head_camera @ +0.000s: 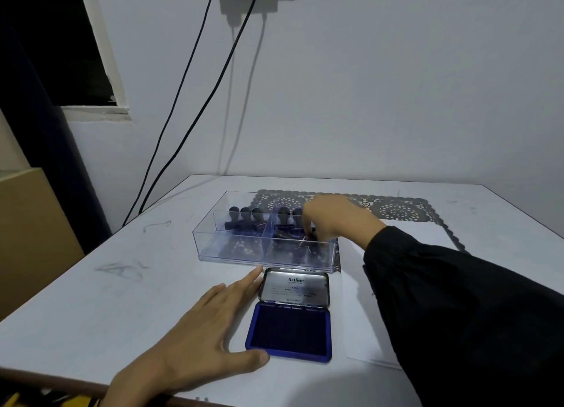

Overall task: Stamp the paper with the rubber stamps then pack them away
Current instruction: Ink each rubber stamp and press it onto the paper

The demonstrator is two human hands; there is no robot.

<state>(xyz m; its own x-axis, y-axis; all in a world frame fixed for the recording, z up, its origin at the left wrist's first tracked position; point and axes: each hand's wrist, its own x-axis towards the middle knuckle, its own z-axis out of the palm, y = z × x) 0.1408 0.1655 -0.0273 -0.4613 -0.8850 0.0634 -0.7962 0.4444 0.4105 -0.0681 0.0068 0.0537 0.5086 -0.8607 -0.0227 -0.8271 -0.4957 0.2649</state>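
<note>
A clear plastic organiser box (213,248) stands on the white table and holds several dark rubber stamps (245,215) with round knobs. My right hand (332,219) reaches into the box's right-hand compartment, its fingers curled down round a dark stamp (311,234) there. In front of the box lies an open blue ink pad (290,330) with its metal lid (296,287) tipped back. My left hand (210,327) rests flat on the table, fingers straight, touching the pad's left side. White paper (366,315) lies to the right, largely covered by my black sleeve.
A dark lace-patterned mat (396,209) lies under the box and paper toward the back. Two black cables (183,116) hang down the wall behind the table's left corner. A brown cabinet (33,229) stands to the left of the table.
</note>
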